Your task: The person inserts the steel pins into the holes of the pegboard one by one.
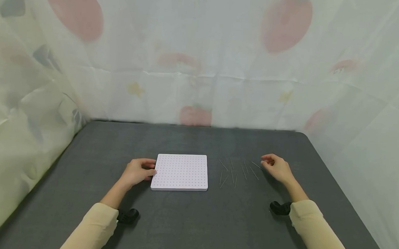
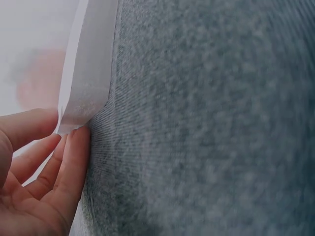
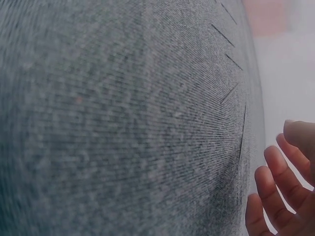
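A white board with rows of small holes lies on the dark table. At its left edge my left hand holds it, thumb by the top rim and fingers along the side. The left wrist view shows the board's side wall with the fingertips right at its corner. My right hand hovers over the table beyond the right end of several thin metal pins. Its fingers are loosely bent and spread, with nothing between them in the right wrist view. One pin lies closest to those fingers.
The pins lie scattered at varied angles on the grey table, right of the board. Behind the table and at both sides hangs a pale patterned curtain. A black wrist device sits under the right forearm, another by the left.
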The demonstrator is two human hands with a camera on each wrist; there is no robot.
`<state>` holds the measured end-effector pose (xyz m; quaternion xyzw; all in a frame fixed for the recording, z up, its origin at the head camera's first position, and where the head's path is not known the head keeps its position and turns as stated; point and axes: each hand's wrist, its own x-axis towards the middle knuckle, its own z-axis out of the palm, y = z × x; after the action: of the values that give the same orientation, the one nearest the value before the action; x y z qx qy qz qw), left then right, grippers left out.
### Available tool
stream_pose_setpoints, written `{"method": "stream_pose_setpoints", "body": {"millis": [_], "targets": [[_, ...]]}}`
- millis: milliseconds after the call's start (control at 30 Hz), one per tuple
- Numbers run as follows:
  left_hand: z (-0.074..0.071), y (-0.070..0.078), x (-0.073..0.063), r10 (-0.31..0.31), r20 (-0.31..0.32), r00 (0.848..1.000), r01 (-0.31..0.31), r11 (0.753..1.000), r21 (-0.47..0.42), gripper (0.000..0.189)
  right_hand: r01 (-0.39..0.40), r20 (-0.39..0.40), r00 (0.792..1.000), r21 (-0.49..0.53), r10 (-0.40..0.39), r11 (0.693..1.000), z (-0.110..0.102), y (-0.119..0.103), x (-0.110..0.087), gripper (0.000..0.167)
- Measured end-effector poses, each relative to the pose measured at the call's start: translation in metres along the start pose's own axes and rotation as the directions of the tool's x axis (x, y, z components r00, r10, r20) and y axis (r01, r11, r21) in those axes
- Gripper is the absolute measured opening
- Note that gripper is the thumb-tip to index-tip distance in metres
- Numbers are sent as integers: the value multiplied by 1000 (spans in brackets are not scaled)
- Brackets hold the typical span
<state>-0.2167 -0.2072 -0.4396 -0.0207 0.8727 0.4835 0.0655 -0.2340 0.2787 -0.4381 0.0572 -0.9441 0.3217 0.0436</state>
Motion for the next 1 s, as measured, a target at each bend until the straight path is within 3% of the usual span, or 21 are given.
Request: {"method": "stream_pose_setpoints", "body": {"millis": [1000], "targets": [[4, 3, -3, -39, 8, 999, 39, 999, -7, 46, -68, 32, 997, -16, 69, 998, 15, -2, 3, 24]]}}
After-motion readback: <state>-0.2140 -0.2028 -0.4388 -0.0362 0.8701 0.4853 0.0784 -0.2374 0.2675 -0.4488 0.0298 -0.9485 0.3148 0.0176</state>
